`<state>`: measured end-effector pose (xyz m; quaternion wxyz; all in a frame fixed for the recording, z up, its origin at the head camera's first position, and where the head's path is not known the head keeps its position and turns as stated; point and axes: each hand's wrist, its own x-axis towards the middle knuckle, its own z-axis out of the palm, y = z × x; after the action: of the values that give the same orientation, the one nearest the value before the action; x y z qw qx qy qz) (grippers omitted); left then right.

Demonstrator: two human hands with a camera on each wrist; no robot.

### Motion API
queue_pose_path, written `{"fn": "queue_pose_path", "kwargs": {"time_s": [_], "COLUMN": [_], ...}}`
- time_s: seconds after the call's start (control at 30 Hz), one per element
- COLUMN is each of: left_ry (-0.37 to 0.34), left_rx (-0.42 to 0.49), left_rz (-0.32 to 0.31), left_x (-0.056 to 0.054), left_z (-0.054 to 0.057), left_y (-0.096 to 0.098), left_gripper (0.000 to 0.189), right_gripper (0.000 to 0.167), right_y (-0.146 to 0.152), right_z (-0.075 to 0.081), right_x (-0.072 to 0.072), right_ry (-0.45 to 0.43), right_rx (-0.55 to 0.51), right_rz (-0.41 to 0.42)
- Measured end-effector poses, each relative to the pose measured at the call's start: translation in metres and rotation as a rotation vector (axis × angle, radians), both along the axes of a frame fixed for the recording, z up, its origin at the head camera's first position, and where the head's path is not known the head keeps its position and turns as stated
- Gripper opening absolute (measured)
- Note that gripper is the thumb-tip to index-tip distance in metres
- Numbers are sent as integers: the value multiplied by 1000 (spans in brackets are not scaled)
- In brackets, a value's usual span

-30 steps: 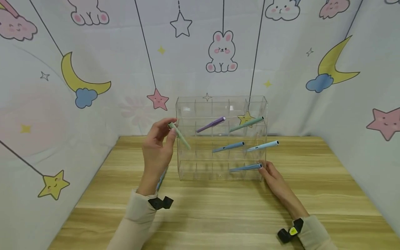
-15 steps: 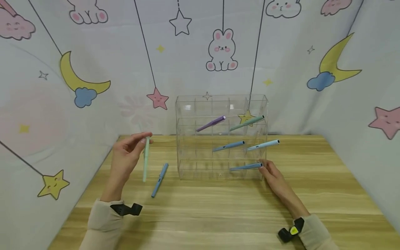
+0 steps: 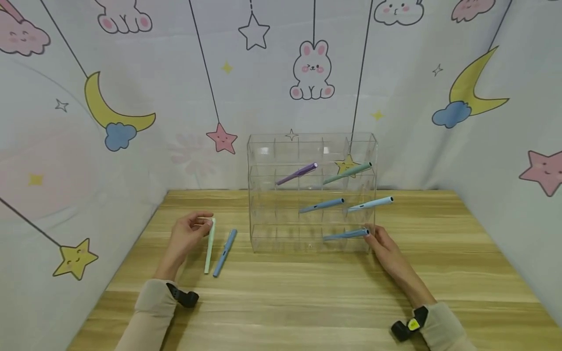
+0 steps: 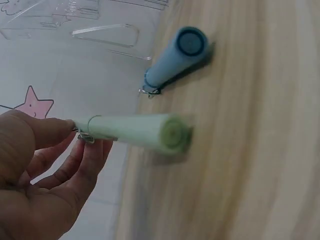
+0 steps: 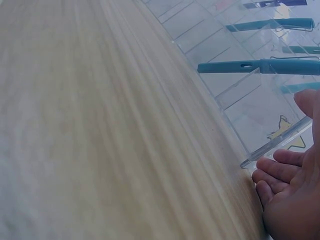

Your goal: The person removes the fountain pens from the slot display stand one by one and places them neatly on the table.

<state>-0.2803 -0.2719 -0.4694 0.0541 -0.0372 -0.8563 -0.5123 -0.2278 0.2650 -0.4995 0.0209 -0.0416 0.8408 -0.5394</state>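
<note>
My left hand [image 3: 189,239] pinches a light green capped pen [image 3: 210,251] near its upper end, thumb against fingers. In the left wrist view the pen's far end [image 4: 174,134] points at the tabletop; whether it touches is unclear. Just right of it a blue pen [image 3: 225,253] lies on the table. My right hand [image 3: 388,251] holds the lower right side of a clear compartment rack [image 3: 287,239], its thumb in front of the side panel and fingers beside it. A blue pen [image 3: 344,235] sticks out of the bottom row near that thumb.
Higher in the rack rest a purple pen [image 3: 296,174], a dark green pen [image 3: 347,173], another blue pen [image 3: 320,205] and a pale blue pen [image 3: 371,204], all slanting out forward. Behind the wooden table [image 3: 307,302] hangs a patterned cloth [image 3: 272,83].
My left hand has carried the light green pen away from the rack's left side, leftward and then down beside the lying blue pen. My right hand stays at the rack.
</note>
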Motion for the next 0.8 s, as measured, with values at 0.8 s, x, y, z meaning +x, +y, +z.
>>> {"fn": "queue_pose_path", "kwargs": {"time_s": [0.8], "left_ry": [32], "left_rx": [-241], "left_rz": [225], "left_x": [-7], "left_z": [-25], "left_y": [31], "left_gripper": [21], "right_gripper": [61], "right_y": [2], "right_z": [-2], "right_x": [0], "right_ry": [-5], "right_rx": [8], "right_rz": [-4]}}
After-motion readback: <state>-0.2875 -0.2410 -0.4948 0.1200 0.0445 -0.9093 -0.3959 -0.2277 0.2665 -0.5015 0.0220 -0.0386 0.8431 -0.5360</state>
